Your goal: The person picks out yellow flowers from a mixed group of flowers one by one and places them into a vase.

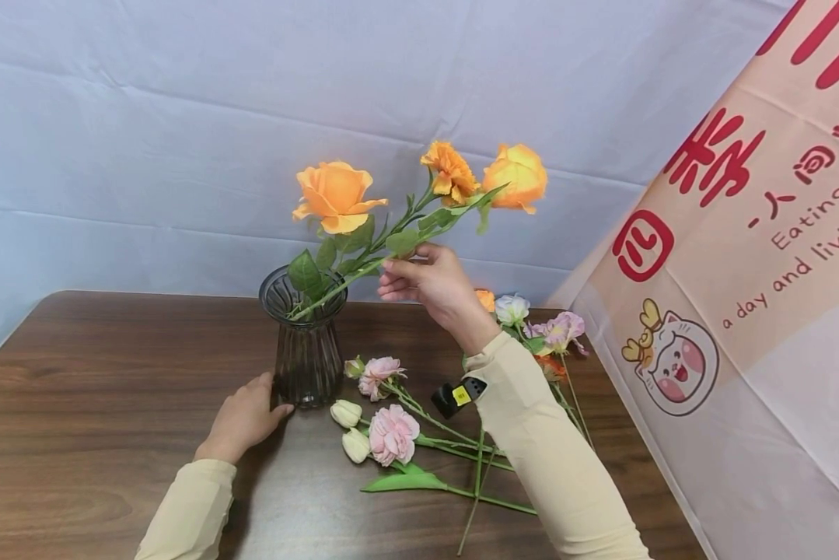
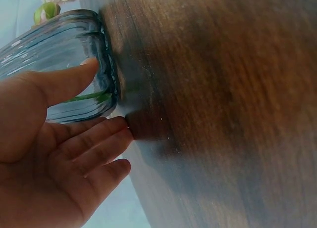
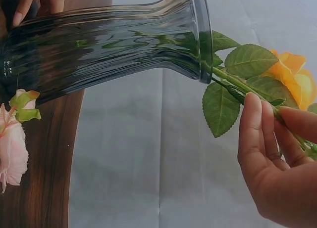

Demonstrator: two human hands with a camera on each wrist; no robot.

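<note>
A ribbed dark glass vase (image 1: 309, 362) stands upright on the table, with flower stems in its mouth. An orange rose (image 1: 338, 196), an orange ruffled flower (image 1: 451, 173) and a yellow-orange rose (image 1: 516, 177) lean above it. My right hand (image 1: 436, 284) pinches a green stem right of the rim; in the right wrist view, the fingers of my right hand (image 3: 277, 163) are beside leaves (image 3: 219, 109). At the vase's base, my left hand (image 1: 247, 412) lies with thumb and fingers apart. The left wrist view shows my left hand (image 2: 64, 149) beside the glass (image 2: 81, 45), fingers loosely extended.
On the wooden table (image 1: 111, 404) lie pink flowers (image 1: 394, 435), white tulips (image 1: 355, 446) and a green leaf (image 1: 405, 482) right of the vase. A purple flower (image 1: 562, 328) and a white one (image 1: 512, 309) lie farther right. A printed banner (image 1: 755, 257) hangs beyond the right edge.
</note>
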